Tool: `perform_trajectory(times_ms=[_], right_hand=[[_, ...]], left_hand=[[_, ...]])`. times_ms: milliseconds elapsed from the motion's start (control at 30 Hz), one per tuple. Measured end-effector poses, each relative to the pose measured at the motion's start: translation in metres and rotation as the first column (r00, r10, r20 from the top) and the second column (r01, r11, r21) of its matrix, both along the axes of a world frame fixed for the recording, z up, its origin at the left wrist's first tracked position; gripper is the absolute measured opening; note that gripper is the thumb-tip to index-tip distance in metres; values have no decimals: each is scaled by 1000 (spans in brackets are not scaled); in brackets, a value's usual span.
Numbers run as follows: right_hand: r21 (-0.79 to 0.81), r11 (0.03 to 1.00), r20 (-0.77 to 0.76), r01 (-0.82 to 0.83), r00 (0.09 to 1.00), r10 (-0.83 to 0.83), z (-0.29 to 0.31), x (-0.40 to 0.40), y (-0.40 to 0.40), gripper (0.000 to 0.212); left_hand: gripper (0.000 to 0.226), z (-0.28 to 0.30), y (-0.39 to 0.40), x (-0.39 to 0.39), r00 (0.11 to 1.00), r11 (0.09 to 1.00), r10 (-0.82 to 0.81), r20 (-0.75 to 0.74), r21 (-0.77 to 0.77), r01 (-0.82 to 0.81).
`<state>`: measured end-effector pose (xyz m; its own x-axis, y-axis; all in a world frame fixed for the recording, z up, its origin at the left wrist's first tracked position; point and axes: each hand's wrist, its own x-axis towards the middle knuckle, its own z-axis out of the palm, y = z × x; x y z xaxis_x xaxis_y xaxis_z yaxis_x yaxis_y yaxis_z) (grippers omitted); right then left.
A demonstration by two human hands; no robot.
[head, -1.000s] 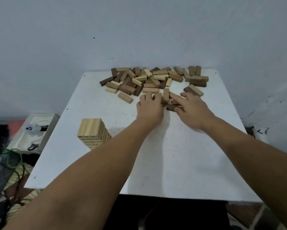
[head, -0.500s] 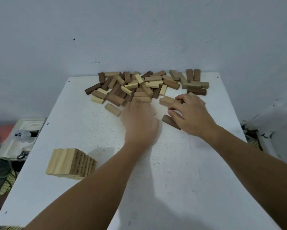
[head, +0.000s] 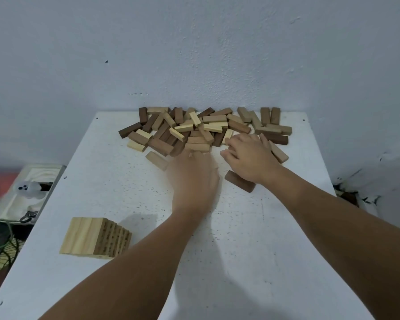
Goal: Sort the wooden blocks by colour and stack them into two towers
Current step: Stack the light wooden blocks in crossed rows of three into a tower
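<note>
Since half a second ago your left hand has stayed at the pile's near edge, blurred, so you cannot tell how its fingers lie. Your right hand has slid further into the blocks; its fingers look loosely spread over them, though any grip is hidden. One dark block lies flat just under your right wrist, long axis running from far-left to near-right. Your pale tower stands near-left on the white table.

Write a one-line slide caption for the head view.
Both hands, left hand and right hand, reach the mixed block pile; a light tower stands nearby.
</note>
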<state>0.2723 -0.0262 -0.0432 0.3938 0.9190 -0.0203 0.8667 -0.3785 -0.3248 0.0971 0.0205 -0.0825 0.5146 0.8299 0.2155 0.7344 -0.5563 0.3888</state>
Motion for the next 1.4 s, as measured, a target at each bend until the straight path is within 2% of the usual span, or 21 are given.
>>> perform_trajectory(times_ms=[67,167,267,333,400,500,567,667,733,800,867,933,1000,1167,1333,1400], right_hand=[[98,995,24,-8,1000,6,2,1,-1,34],[114,993,-8,18,1000,-17,7,7,2,29],[-3,997,-93,82,992,-82,11,7,11,55],[-80,993,-114,85,989,-94,14,5,15,61],[-73,996,-136,50,989,-60,16,3,15,55],[-44,999,-203,-4,979,-6,16,1,9,33],[-43,999,-251,-23,968,11,15,-1,6,27],[43,999,-298,12,955,2,16,1,7,20],[114,993,-250,39,968,-10,16,4,12,23],[158,987,-185,39,983,-9,17,6,19,37],[126,992,-122,5,992,11,16,9,27,51],[42,999,-38,-13,999,14,13,10,36,54],[14,1000,12,15,1000,-16,9,9,43,47],[209,977,83,45,995,-63,7,2,47,25],[196,981,168,11,985,-45,6,5,46,11],[164,986,246,8,968,-49,7,6,45,14]], left_hand=[[36,1,-1,1,1000,1000,5,23,-12,-4],[36,1,-1,0,1000,1000,3,22,0,-3],[48,1,0,0,1000,1000,8,5,-6,-8],[52,1,0,0,1000,1000,18,4,-7,-18],[52,1,-1,0,1000,1000,16,21,-6,-16],[51,1,0,0,999,1000,2,40,3,-2],[52,2,0,-1,999,1000,-29,17,0,29],[52,4,0,-1,997,997,-76,-13,-25,76],[48,4,0,-1,996,996,-92,-23,-15,91],[42,3,0,-1,994,995,-102,-50,5,102],[40,1,1,0,991,993,-113,-69,12,114],[38,1,1,0,991,993,-117,-59,20,118],[35,0,1,-1,992,991,-124,-37,49,126],[34,-4,2,-1,985,972,-170,-3,163,169],[27,-8,1,0,982,963,-184,42,209,172],[27,-8,1,-1,981,963,-188,52,209,173]])
